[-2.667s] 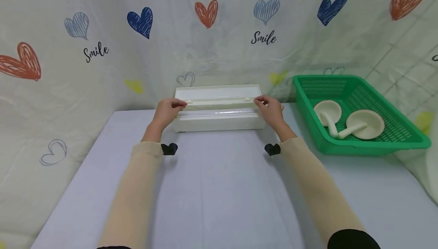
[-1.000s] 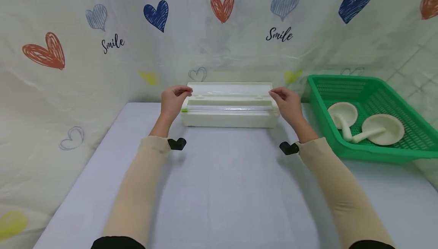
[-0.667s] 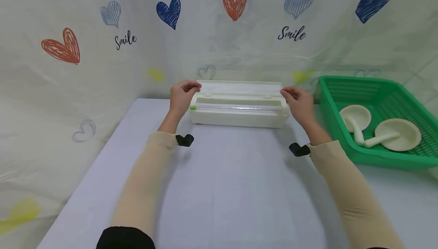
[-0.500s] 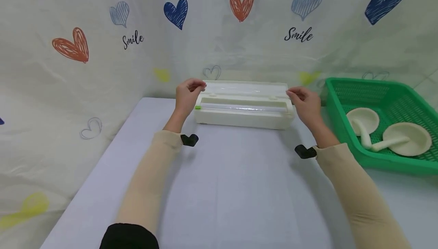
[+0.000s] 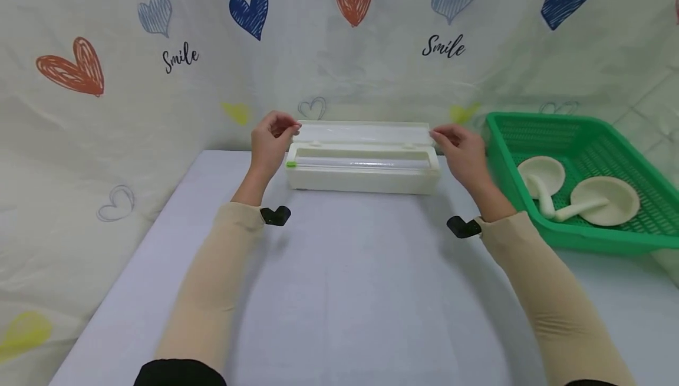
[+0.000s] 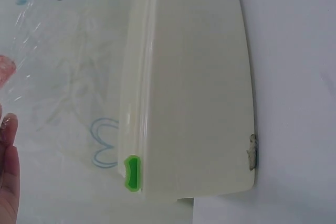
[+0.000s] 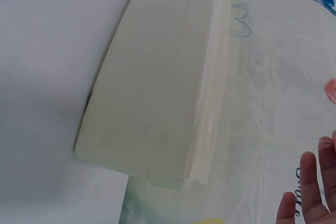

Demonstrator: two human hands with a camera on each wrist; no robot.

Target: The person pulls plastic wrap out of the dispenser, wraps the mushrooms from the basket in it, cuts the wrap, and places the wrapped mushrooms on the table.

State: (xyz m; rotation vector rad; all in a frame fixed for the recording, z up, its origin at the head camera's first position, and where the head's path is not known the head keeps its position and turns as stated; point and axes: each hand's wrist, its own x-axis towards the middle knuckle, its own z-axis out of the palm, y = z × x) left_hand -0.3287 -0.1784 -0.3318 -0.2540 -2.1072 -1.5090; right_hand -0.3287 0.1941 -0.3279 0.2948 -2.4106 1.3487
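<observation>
A cream cling film dispenser box stands at the back of the table, its lid raised. Inside lies the film roll; a green cutter slider is at the left end. My left hand pinches one corner of clear cling film between thumb and fingers, above the box's left end. Above the right end, my right hand pinches the other corner. The film is nearly invisible in the head view; glinting wrinkles show it in the left wrist view. Only some fingertips appear in each wrist view.
A green plastic basket stands on the right of the table, close to the right forearm. Two cream handled items with round heads, one larger than the other, lie in it. A heart-printed cloth hangs behind the white-covered table.
Both hands have risen from near the roll to above the box ends, drawing the film up. The roll and green slider have come into clearer view. The head view has shifted slightly.
</observation>
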